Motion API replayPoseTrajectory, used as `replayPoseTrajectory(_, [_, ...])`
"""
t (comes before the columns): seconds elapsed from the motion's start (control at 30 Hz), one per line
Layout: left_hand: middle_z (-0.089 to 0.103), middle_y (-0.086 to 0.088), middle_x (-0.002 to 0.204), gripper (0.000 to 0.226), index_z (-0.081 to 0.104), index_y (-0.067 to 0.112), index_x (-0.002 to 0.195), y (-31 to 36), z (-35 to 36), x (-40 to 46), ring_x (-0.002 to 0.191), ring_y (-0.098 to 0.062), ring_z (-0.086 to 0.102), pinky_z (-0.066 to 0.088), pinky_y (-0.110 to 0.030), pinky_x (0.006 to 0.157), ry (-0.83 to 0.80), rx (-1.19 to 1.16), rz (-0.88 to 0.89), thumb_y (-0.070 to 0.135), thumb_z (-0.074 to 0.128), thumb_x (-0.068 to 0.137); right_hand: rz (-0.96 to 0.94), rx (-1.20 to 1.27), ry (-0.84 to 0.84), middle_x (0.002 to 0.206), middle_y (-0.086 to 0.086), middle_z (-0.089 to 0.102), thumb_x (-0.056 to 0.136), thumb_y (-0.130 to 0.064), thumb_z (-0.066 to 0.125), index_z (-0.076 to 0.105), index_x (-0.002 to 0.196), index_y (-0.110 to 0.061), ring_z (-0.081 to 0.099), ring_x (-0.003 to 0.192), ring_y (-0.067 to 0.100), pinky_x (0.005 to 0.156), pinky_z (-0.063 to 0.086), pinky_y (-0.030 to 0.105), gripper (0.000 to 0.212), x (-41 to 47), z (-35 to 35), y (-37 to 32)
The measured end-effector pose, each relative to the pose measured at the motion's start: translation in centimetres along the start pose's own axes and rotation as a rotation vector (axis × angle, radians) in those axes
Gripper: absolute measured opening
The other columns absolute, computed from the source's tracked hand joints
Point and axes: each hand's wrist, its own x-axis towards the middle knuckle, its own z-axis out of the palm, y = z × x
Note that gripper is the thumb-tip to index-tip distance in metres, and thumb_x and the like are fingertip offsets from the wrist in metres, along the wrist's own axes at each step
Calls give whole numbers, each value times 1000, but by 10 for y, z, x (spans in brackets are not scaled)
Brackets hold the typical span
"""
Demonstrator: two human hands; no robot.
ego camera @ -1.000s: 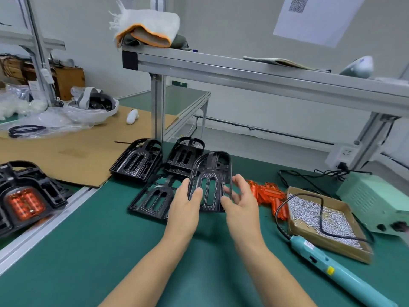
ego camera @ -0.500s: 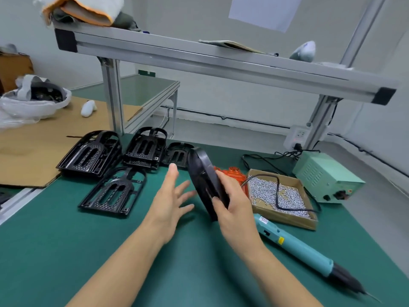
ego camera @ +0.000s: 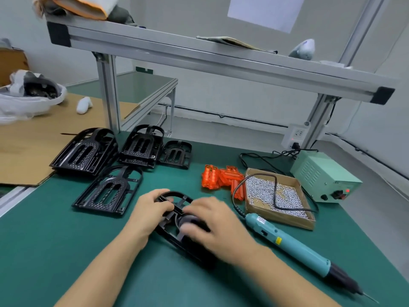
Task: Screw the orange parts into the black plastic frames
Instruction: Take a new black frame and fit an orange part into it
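Frame [ego camera: 174, 220] flat on mat [ego camera: 66, 251] — arched end away, both hands gripping

A silver aluminium overhead shelf [ego camera: 221, 60] is spanning the green-matted workbench [ego camera: 55, 240]; pale grey walls [ego camera: 199, 18] are standing behind it.

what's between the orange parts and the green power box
The cardboard box of screws, with the screwdriver's black cord draped across it, in the head view.

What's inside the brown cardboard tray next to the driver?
The shallow brown cardboard tray holds a heap of small silver screws. The black cable of the teal electric screwdriver loops across them, covering some. The tray's floor beneath the heap is mostly hidden.
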Motion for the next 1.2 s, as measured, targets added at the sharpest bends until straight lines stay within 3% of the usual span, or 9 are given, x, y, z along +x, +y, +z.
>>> replayPoseTrajectory(0.1, [67, 7, 95, 37, 61, 24, 115, -4, 4, -3, 74, -14, 61, 46, -27, 65, 74, 207, 88, 5, 58, 83, 211, -82, 156, 116, -2, 62, 95, -33, 58, 67, 117, -20, 51, 110, 16, 97, 37, 34, 27, 28, -13, 28])
replayPoseTrajectory(0.2, [63, 12, 98, 42, 55, 27, 127, -6, 7, -10, 78, -10, 59, 44, -20, 65, 105, 359, 162, 13, 55, 87, 384, -218, 194, 107, 0, 64, 94, -29, 56, 69, 109, -22, 53, 103, 21, 88, 39, 34, 20, 54, -20, 55])
replayPoseTrajectory(0.33, [50, 7, 101, 49, 46, 25, 138, -6, 10, -19, 97, -16, 50, 41, -32, 89, 69, 535, 245, 18, 50, 90, 509, -392, 164, 105, -1, 69, 96, -42, 50, 67, 109, -26, 55, 102, 23, 86, 34, 35, 26, 77, -16, 74])
replayPoseTrajectory(0.47, [43, 14, 96, 49, 42, 25, 140, -5, 11, -24, 101, -14, 46, 39, -30, 92, 42, 562, 266, 20, 49, 91, 611, -471, 149, 99, 4, 69, 88, -61, 46, 60, 108, -20, 59, 100, 28, 84, 34, 38, 48, 100, -8, 74])
replayPoseTrajectory(0.6, [44, 16, 97, 49, 43, 26, 139, -6, 9, -23, 97, -11, 44, 37, -27, 87, 43, 545, 260, 21, 50, 91, 613, -565, 137, 102, 6, 67, 82, -67, 51, 53, 106, -17, 60, 102, 28, 77, 33, 37, 56, 116, 2, 69])
replayPoseTrajectory(0.73, [46, 14, 104, 48, 44, 26, 139, -7, 8, -23, 103, -10, 45, 35, -25, 87, 47, 527, 272, 22, 51, 91, 644, -525, 150, 101, 6, 67, 82, -55, 58, 40, 94, -17, 62, 95, 28, 71, 33, 34, 43, 120, 9, 71])
replayPoseTrajectory(0.93, [47, 15, 108, 48, 45, 26, 137, -10, 8, -19, 107, -6, 42, 32, -22, 88, 54, 506, 285, 22, 53, 90, 667, -215, 344, 99, 3, 68, 82, -46, 65, 53, 109, -18, 62, 90, 25, 65, 36, 29, 41, 101, 1, 66])
replayPoseTrajectory(1.07, [49, 24, 110, 41, 52, 28, 129, -10, 5, -16, 112, -5, 42, 33, -24, 91, 100, 398, 325, 29, 60, 88, 457, -5, 513, 97, -1, 69, 76, -41, 76, 61, 108, -21, 61, 87, 21, 80, 48, 36, 40, 58, -4, 54])
replayPoseTrajectory(1.2, [57, 25, 107, 27, 57, 36, 116, -3, 9, -16, 107, 1, 47, 34, -15, 83, 139, 253, 419, 31, 59, 90, 264, 19, 612, 87, -12, 61, 70, -29, 85, 64, 103, -19, 50, 73, 11, 75, 46, 36, 40, 13, -6, 34])
